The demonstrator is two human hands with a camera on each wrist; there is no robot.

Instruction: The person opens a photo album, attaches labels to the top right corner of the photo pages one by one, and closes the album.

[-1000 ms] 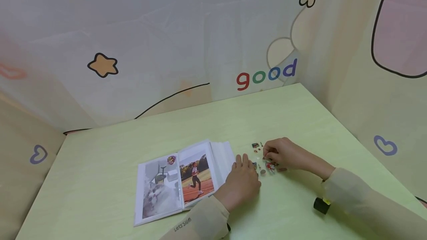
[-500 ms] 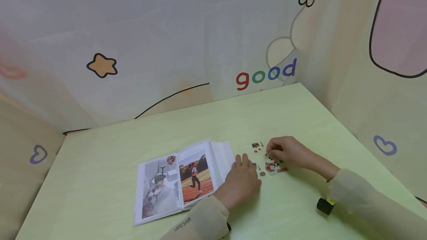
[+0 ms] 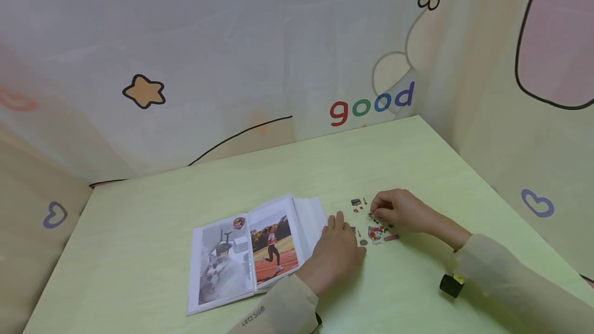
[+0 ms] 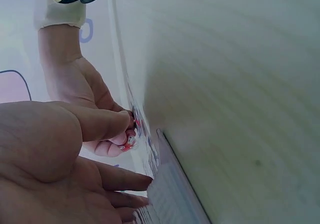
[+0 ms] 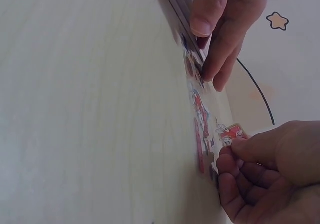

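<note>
Nearest: left sleeve [image 3: 280,305] and right sleeve [image 3: 492,267] are showing, a black cylindrical unit [image 3: 451,286] with a yellow label is hanging at the right cuff. Photo album [image 3: 194,267] is lying spread on the table [image 3: 139,246]: grey photo [image 3: 225,272] on the left page, runner photo [image 3: 274,249] on the right. A small badge sticker [image 3: 238,222] is sitting on the grey photo's top right corner.

Left hand [image 3: 335,254]: grip is holding nothing, fingers extending straight, tips resting at the left side of the clear sticker sheet [image 3: 363,219], just beside the album. Right hand [image 3: 402,211]: grip is narrowing to a thumb-and-finger pinch, holding a red-and-white cartoon sticker [image 5: 231,132] over the sheet. Round brown sticker [image 3: 363,242] is lying nearer the left hand. Farthest: printed backdrop [image 3: 232,66] is standing behind the table, showing an orange star [image 3: 144,91] and multicoloured "good" lettering [image 3: 371,104].
</note>
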